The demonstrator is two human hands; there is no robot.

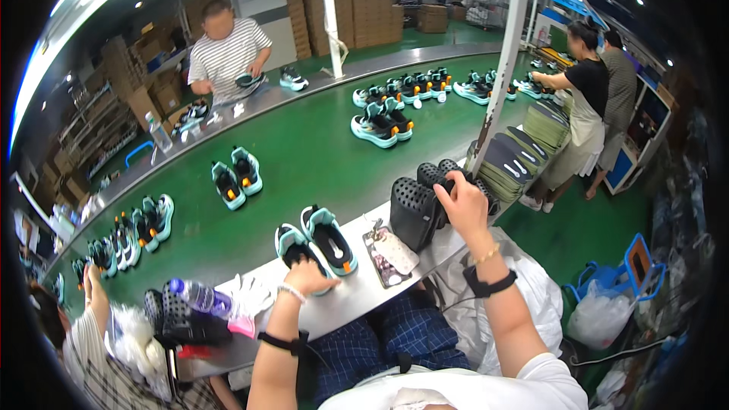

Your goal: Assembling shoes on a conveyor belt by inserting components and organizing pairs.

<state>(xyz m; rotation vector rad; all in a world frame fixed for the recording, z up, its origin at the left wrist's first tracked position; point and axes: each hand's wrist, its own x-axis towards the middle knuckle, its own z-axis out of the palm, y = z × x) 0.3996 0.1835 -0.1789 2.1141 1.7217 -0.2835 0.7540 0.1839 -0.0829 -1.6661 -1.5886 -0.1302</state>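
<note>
My left hand (pixel 304 278) reaches into the opening of a black and mint-green sneaker (pixel 290 239) on the table edge in front of me. Its fingers are partly hidden inside the shoe, and its thumb points out to the right. Beside it stands the matching sneaker (pixel 329 239), with an orange tab and a small white piece inside. My right hand (pixel 465 201) is curled over the top of a black perforated clog-shaped piece (pixel 449 169), thumb and fingers on either side. More black perforated pieces (pixel 414 216) stand close by.
A phone (pixel 389 257) lies between my hands. At left are a purple-capped bottle (pixel 199 296) and white gloves (pixel 249 296). Sneaker pairs (pixel 236 176) sit along the green belt (pixel 304 159). A post (pixel 501 68) and stacked green insoles (pixel 505 171) stand right. Co-workers (pixel 228 53) are around.
</note>
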